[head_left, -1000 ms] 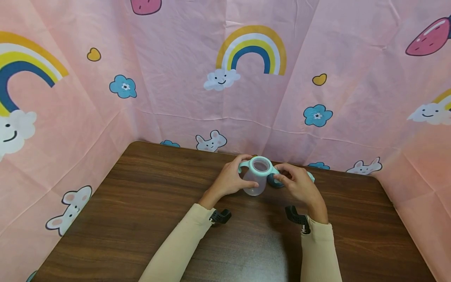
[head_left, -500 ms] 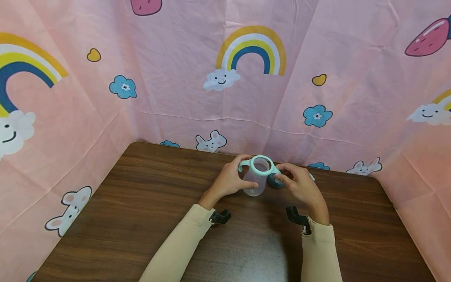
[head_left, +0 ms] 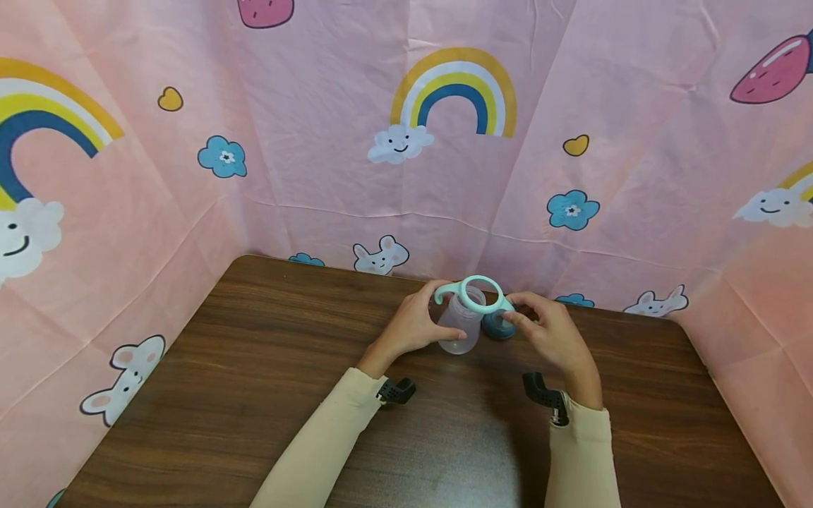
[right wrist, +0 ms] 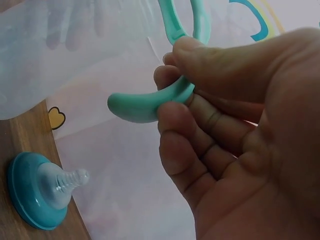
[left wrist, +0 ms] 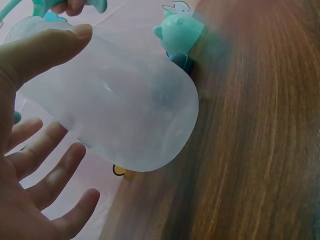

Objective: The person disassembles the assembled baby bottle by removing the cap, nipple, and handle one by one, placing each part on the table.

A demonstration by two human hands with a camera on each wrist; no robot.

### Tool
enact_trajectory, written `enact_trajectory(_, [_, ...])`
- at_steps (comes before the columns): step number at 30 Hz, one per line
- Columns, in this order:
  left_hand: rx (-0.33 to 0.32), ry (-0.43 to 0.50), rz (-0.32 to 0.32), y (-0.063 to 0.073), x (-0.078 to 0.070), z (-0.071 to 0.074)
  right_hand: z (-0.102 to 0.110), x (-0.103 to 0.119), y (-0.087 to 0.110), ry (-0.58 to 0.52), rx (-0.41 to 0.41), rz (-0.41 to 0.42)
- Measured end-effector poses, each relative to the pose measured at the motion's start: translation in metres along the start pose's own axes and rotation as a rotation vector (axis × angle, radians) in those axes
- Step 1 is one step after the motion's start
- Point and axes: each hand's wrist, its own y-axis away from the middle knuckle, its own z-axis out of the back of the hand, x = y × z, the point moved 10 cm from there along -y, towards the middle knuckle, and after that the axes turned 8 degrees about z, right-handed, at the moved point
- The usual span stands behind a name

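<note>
My left hand grips a frosted, translucent baby bottle around its side, thumb in front. The bottle has no teat on it and leans slightly. A mint-green bottle handle ring is tilted at the bottle's mouth, its right side raised and shifted off to the right. My right hand pinches one curved grip of that ring between thumb and fingers. Just right of the bottle, a clear teat in a teal collar stands upright on the table.
A mint bear-shaped cap stands on the table behind the teat collar; my right hand hides it in the head view. The brown wooden table ends at a pink printed cloth along its back and sides.
My right hand has moved slightly up and right, lifting the handle ring off the bottle's neck and tilting it. My left hand and the bottle have stayed nearly still.
</note>
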Motion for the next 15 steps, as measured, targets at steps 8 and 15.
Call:
enact_trajectory(8, [0.0, -0.005, 0.006, 0.0, 0.0, -0.001, 0.01, 0.004, 0.004, -0.028, -0.044, -0.018])
enact_trajectory(15, [0.016, -0.002, 0.017, -0.002, 0.002, -0.004, 0.023, 0.009, 0.007, -0.033, -0.112, 0.003])
